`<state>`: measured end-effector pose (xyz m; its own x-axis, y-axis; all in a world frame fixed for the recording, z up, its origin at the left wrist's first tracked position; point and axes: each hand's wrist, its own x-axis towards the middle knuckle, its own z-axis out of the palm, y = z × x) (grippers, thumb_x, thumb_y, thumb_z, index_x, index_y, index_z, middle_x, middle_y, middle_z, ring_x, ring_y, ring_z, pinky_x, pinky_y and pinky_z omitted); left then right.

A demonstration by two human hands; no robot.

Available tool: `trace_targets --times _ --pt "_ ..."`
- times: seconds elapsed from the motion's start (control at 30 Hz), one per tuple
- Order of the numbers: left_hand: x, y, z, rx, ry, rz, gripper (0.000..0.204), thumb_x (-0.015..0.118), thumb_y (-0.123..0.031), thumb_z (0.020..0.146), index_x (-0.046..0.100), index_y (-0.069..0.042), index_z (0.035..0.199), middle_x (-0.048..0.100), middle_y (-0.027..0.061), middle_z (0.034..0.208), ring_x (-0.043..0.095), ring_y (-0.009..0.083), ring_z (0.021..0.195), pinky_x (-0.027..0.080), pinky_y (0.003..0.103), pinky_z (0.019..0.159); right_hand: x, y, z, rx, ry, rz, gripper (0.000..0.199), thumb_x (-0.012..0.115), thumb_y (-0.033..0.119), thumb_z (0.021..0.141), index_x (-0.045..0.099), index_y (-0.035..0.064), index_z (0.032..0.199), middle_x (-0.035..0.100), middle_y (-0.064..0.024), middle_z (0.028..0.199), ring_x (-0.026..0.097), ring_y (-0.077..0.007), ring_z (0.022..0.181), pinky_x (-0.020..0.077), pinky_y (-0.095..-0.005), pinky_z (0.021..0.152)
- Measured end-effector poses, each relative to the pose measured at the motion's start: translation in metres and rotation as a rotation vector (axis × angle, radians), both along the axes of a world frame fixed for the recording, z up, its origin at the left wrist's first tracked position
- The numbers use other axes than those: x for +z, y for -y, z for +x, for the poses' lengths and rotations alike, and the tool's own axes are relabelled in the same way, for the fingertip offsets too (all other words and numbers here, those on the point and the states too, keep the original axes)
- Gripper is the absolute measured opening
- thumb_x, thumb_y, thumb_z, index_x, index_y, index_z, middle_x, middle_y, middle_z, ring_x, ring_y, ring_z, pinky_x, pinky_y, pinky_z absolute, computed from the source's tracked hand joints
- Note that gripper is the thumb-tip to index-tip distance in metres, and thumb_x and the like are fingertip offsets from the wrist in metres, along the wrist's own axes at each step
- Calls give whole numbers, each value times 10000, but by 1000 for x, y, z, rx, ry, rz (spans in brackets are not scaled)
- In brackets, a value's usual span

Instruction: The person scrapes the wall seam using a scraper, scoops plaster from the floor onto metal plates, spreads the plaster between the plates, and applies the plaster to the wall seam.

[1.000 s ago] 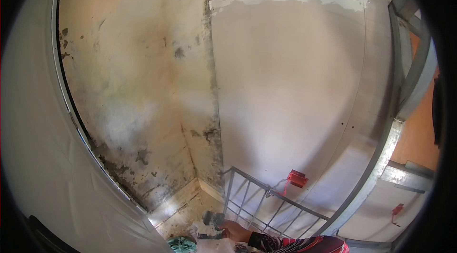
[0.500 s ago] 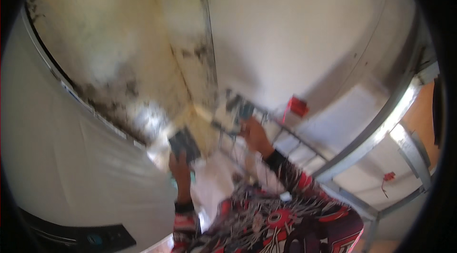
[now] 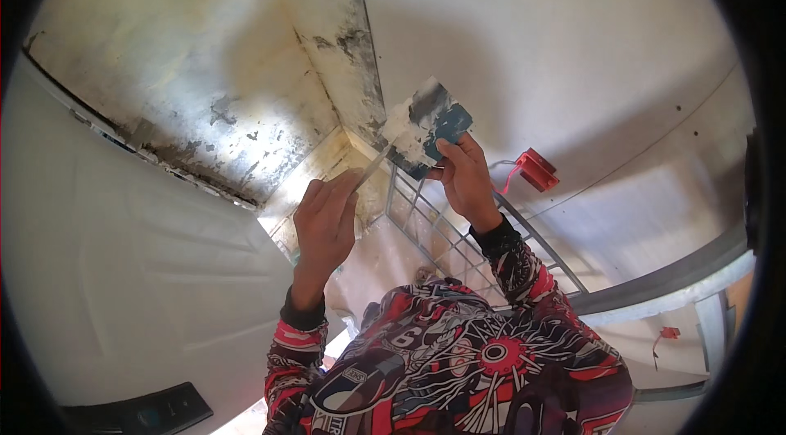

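My right hand (image 3: 468,177) grips the lower edge of a dark blue-green flat putty scraper (image 3: 449,125), its thumb on the front face. White and grey putty is smeared over much of that face. In my left hand (image 3: 329,222) is a second thin flat scraper (image 3: 373,168), turned nearly edge-on. Its tip touches or almost touches the putty (image 3: 403,130) on the left side of the first scraper. Both hands are raised before me, fingers closed.
Ahead is a stained, peeling wall (image 3: 188,107) with a dark-edged corner strip. A smooth pale panel (image 3: 573,42) stands to the right, bearing a red box (image 3: 537,169) with a wire. Below is a metal grid (image 3: 446,242); a white surface (image 3: 147,271) fills the left.
Both hands have risen and come closer together. The left scraper has turned from showing its face to edge-on and now meets the right one.
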<state>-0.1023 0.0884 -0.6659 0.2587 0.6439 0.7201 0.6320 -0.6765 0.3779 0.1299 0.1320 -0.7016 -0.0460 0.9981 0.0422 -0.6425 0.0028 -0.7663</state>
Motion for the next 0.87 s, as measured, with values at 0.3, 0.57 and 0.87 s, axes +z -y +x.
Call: trace_targets --times 0.3,0.57,0.87 --pt "-3 -27 13 -55 -48 -129 322 613 86 828 662 -12 1131 707 135 1021 613 278 798 479 354 708 7 -17 6 -68 193 -54 203 521 102 965 566 33 1150 616 -26 996 646 -117 843 590 -297 690" --pt "-18 -72 -2 -237 177 -653 214 588 -40 909 641 34 1103 683 166 926 639 205 786 497 319 680 2 -52 -4 -160 339 -38 234 504 113 972 552 19 1181 626 -50 1042 657 -145 891 600 -322 710" --pt "25 -147 2 -804 1126 -1175 461 547 15 873 502 59 1330 612 130 1232 611 208 1111 473 339 990 25 -82 25 -229 53 62 443 523 195 988 460 80 1411 569 -61 1318 618 -197 1130 590 -379 810"
